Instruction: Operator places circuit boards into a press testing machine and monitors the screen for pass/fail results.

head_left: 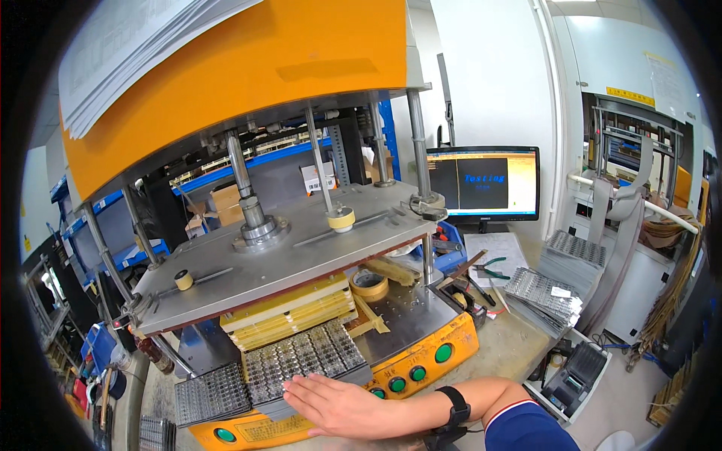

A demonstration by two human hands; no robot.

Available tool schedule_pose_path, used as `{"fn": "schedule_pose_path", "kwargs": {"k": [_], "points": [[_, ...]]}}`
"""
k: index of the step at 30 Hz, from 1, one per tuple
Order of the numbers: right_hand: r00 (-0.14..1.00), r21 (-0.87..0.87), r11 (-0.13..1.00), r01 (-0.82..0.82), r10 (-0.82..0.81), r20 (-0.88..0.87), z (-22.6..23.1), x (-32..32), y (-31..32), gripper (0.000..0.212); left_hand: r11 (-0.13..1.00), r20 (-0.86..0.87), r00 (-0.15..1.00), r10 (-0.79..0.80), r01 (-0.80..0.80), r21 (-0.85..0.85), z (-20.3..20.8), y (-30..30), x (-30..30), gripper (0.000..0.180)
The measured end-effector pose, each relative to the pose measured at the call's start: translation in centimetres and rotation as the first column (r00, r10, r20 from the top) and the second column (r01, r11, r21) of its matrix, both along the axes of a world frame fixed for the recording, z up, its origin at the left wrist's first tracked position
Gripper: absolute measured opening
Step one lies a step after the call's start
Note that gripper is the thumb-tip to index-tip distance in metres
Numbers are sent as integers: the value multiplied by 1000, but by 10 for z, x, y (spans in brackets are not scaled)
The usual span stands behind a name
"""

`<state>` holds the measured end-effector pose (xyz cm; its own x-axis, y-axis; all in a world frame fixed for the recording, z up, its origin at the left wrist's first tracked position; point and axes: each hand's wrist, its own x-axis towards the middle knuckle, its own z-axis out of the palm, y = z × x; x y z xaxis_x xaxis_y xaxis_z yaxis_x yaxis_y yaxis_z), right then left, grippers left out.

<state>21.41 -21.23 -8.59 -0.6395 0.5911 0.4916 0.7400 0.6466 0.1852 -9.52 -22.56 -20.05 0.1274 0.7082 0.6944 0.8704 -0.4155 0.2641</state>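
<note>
My right hand (331,406) lies flat with its fingers stretched out together, against the near edge of a stack of metallic panels (304,361). These panels carry rows of small identical cells. They sit at the front of a press, below its grey metal plate (301,225) and in front of a yellow layered fixture (289,312). Beside them on the left is another panel stack (212,395), darker in tone. A dark band (455,406) is around my right wrist. My left hand does not appear.
Green buttons (444,352) line the press's orange front. To the right are tape (368,286), pliers (492,268), more panel stacks (549,289) and a white bin (575,379) of black devices. A monitor (485,184) stands behind. Vertical steel rods (417,143) flank the plate.
</note>
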Motion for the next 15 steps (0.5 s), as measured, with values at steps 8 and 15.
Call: {"fn": "schedule_pose_path", "kwargs": {"k": [8, 15], "points": [[975, -57, 998, 23, -35, -218, 17, 51, -13, 70, 997, -5, 999, -47, 47, 66, -9, 8, -5, 27], [749, -101, 861, 499, -487, -449, -64, 109, -69, 65, 999, 60, 998, -26, 28, -24, -6, 2, -2, 29]]}}
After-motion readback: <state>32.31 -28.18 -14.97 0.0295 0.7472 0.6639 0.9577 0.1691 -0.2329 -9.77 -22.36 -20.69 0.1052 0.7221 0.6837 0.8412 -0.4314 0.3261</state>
